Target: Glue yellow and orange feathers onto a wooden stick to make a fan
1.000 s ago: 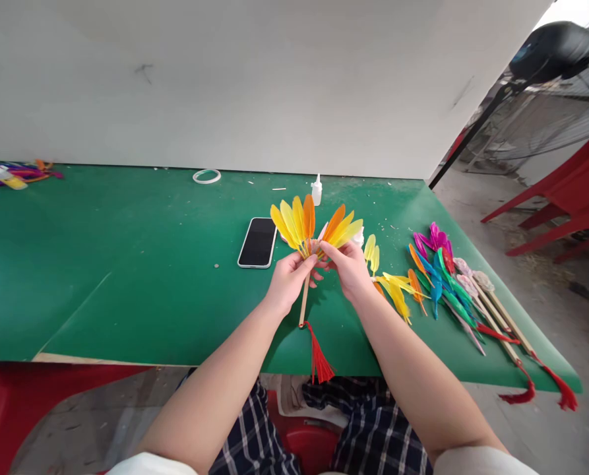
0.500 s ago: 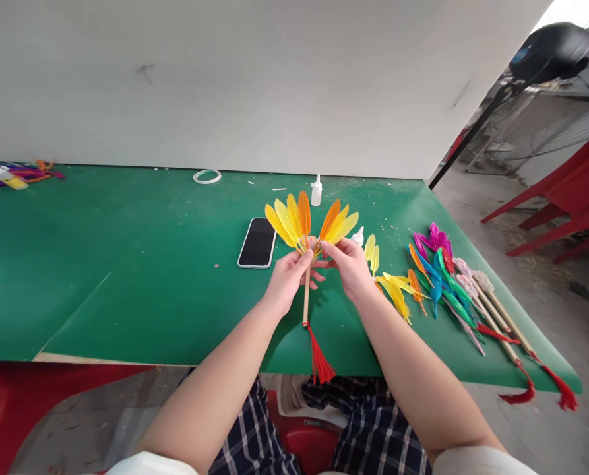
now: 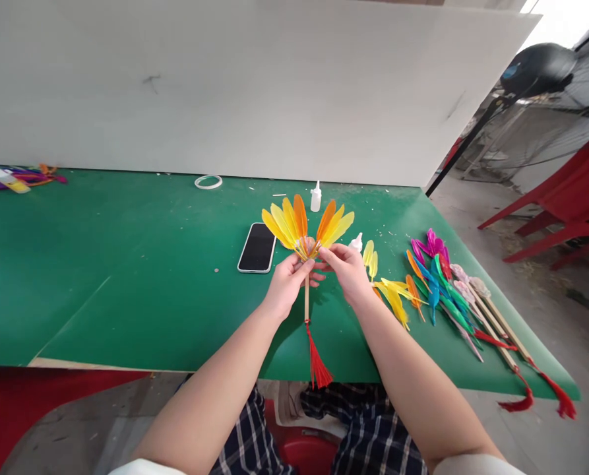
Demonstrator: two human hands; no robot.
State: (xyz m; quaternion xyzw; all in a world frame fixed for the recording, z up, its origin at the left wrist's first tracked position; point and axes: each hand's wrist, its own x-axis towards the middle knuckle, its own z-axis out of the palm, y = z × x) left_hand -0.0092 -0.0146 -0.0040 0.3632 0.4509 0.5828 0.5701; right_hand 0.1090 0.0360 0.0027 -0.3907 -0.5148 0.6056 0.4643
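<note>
A feather fan (image 3: 307,300) stands upright between my hands, with yellow and orange feathers spread in two groups around a pale pink flower. A red tassel (image 3: 318,363) hangs from the lower end of its wooden stick. My left hand (image 3: 285,287) is closed around the top of the stick, thumb in front below the flower. My right hand (image 3: 347,269) pinches the quill ends of the right feather group between thumb and finger; its other fingers reach behind the stick. Loose yellow feathers (image 3: 396,300) lie right of my right hand. A white glue bottle (image 3: 356,243) stands partly hidden behind that hand.
On the green table (image 3: 140,290) lie a phone (image 3: 257,249), a white ring (image 3: 208,182) and another glue bottle (image 3: 316,198). Colourful feathers (image 3: 435,290) and flower-topped sticks (image 3: 496,320) cover the right end. A white panel (image 3: 254,92) borders the back.
The view has shifted slightly, so the table appears a little lower. My left thumb has slid slightly down, and more of the flower shows. Both hands keep hold of the fan.
</note>
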